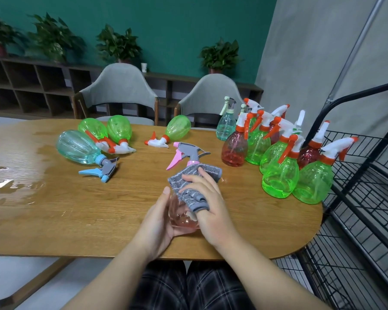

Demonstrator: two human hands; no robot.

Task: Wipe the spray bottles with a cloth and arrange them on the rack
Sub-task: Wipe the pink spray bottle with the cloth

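Grey cloth (194, 184) is lying under the fingers (197, 179) of the right hand (207, 204), which are pressing it around the pink spray bottle (183, 211), while the left hand (159, 222) is cupping the bottle's base with its fingers curled round it, near the middle of the bench (76, 209). Lying bottles (94, 142) are resting far left, upright ones (278, 166) are standing at right beside the black wire rack (367, 175).
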